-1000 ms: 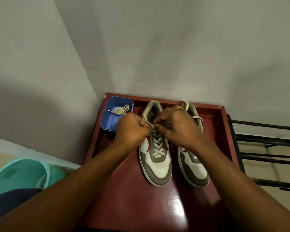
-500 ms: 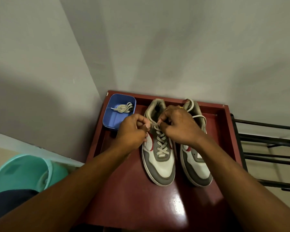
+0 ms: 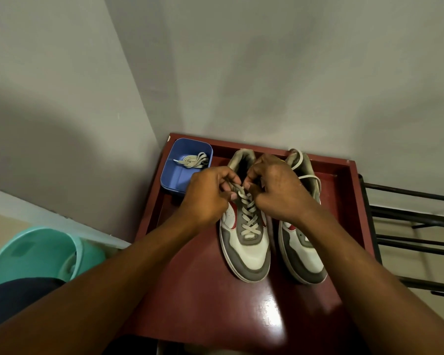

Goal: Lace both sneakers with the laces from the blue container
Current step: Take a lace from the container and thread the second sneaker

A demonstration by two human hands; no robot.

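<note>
Two grey, white and red sneakers stand side by side on a dark red table (image 3: 205, 298), toes toward me. The left sneaker (image 3: 246, 249) carries a beige lace (image 3: 249, 216) crossed up its front. My left hand (image 3: 208, 196) and my right hand (image 3: 277, 190) meet over its top eyelets, each pinching an end of that lace. The right sneaker (image 3: 305, 257) is half hidden under my right wrist, and a thin loop of lace lies near its collar. At the table's far left corner, the blue container (image 3: 174, 175) holds a bundled beige lace (image 3: 192, 160).
The table has a raised rim at the back and right and sits in a wall corner. A black metal rack (image 3: 415, 221) stands to the right. A teal plastic bucket (image 3: 36, 254) is on the floor at the lower left.
Both hands stayed at the top of the left sneaker, their fingers working the lace ends; my left hand's fingers now show the lace more clearly. The view shifted slightly.
</note>
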